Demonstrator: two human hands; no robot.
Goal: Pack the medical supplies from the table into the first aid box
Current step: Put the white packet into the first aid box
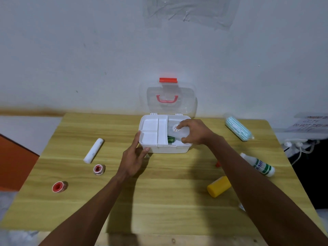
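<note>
Beyond the right hand, far right: printed paper notice on the wall; below, white cables. Clear plastic sheet taped high up.

a pale grey-white wall fills the upper frame, a clear plastic sheet taped at top centre. a wooden table spans the lower half. an orange panel sits at left; white cables at right.
</note>
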